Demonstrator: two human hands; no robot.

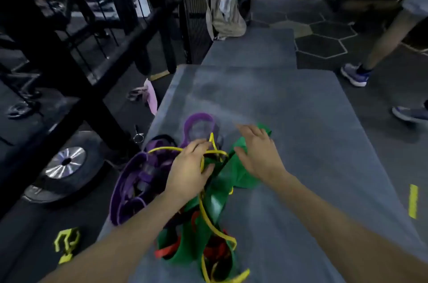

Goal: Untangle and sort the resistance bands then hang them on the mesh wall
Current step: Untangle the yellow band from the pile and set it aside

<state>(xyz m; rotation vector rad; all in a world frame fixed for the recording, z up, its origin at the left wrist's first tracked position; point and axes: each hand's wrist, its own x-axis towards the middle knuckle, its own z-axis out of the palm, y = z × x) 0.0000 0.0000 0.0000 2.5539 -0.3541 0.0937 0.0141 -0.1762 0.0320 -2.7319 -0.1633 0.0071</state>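
Observation:
A tangled heap of resistance bands lies on a grey mat (289, 106) in front of me. Wide purple bands (120, 194) loop on the left, wide green bands (215, 204) spread through the middle, thin yellow bands (208, 220) thread across them, and red bands (166, 250) show near the bottom. My left hand (188, 171) sits on the heap with its fingers curled round a yellow band. My right hand (257, 152) hovers over the green band's far end, fingers spread and holding nothing. The black mesh wall (196, 4) stands at the back left.
A black rack frame (76, 67) and a weight plate (66, 162) stand left of the mat. A grey bag (224, 16) leans by the mesh. A person's legs and shoes (355, 74) are at the right. A yellow clip (67, 243) lies on the floor.

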